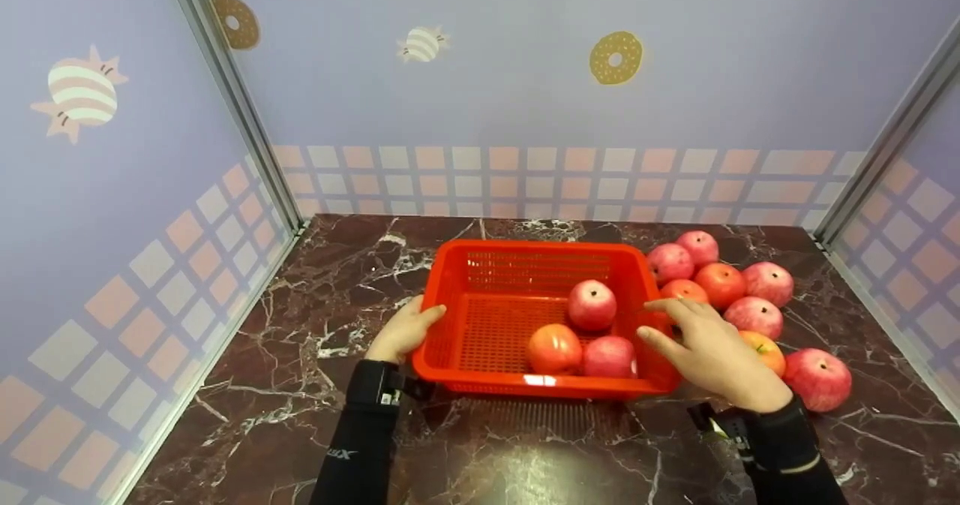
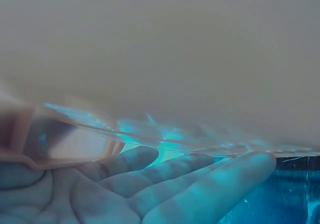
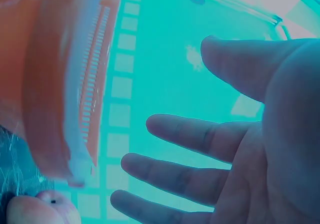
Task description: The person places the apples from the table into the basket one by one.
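A red plastic basket (image 1: 517, 385) with slotted walls stands on the table and holds three fruits: a red apple (image 1: 592, 305), an orange-red apple (image 1: 554, 349) and a pinkish apple (image 1: 610, 357). My left hand (image 1: 405, 331) holds its left side, thumb over the rim and fingers along the outer wall. In the left wrist view, the left fingers (image 2: 200, 194) stretch out beneath the pale blurred wall. Over the basket's right rim hovers my right hand (image 1: 712, 351), nothing in it. Its fingers (image 3: 180, 179) are spread apart in the right wrist view, with the basket wall (image 3: 50, 84) beyond them.
Several more apples (image 1: 754, 317) lie in a cluster right of the basket, beside the right hand. The nearest one (image 1: 817, 380) sits by the right wrist. The dark marbled table (image 1: 300, 385) is enclosed by patterned panels (image 1: 525, 100) at the back and both sides.
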Demonstrator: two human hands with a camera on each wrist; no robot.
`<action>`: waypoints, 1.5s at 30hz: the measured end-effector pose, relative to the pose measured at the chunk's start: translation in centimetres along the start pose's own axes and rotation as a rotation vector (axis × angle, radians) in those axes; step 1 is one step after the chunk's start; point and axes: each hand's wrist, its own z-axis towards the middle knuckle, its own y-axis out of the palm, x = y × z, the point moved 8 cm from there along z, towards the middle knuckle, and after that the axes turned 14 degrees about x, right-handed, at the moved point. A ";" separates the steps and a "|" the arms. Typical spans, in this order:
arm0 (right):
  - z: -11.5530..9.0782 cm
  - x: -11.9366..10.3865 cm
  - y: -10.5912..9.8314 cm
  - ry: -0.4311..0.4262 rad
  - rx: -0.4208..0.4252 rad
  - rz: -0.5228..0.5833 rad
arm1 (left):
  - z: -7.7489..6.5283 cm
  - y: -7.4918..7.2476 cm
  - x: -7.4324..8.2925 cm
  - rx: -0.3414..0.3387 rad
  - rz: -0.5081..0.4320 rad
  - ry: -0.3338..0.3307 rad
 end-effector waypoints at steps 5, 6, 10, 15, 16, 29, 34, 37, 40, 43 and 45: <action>0.2 1.1 -0.9 0.020 -0.002 0.024 | 0.0 0.0 0.0 -0.006 -0.004 0.005; 0.2 1.4 -1.1 0.027 -0.004 0.025 | 0.0 0.1 0.0 -0.012 -0.006 0.011; 0.2 2.7 -1.6 0.057 -0.022 0.011 | -0.1 0.1 0.0 -0.021 -0.019 0.011; 0.2 4.6 -1.8 0.118 -0.065 -0.028 | 0.0 0.1 0.0 -0.023 -0.020 0.016; 0.1 4.9 -1.8 0.123 -0.072 -0.038 | 0.0 0.1 -0.1 -0.025 -0.020 0.019; 0.3 8.9 -1.9 0.163 -0.134 -0.089 | 0.1 0.0 -0.2 -0.021 -0.020 0.015; -0.4 10.6 -2.0 0.236 -0.185 -0.093 | 0.1 0.0 -0.2 -0.014 -0.004 0.012; -0.6 11.1 -2.1 0.245 -0.192 -0.085 | 0.1 -0.1 -0.2 -0.011 -0.003 0.002; -0.6 11.5 -2.0 0.241 -0.197 -0.089 | 0.2 -0.1 -0.2 -0.009 0.002 0.001; -0.7 11.9 -1.9 0.248 -0.208 -0.100 | 0.1 -0.2 -0.2 -0.006 0.003 0.004; -0.7 12.1 -1.9 0.259 -0.218 -0.107 | 0.1 -0.2 -0.2 -0.006 0.003 0.006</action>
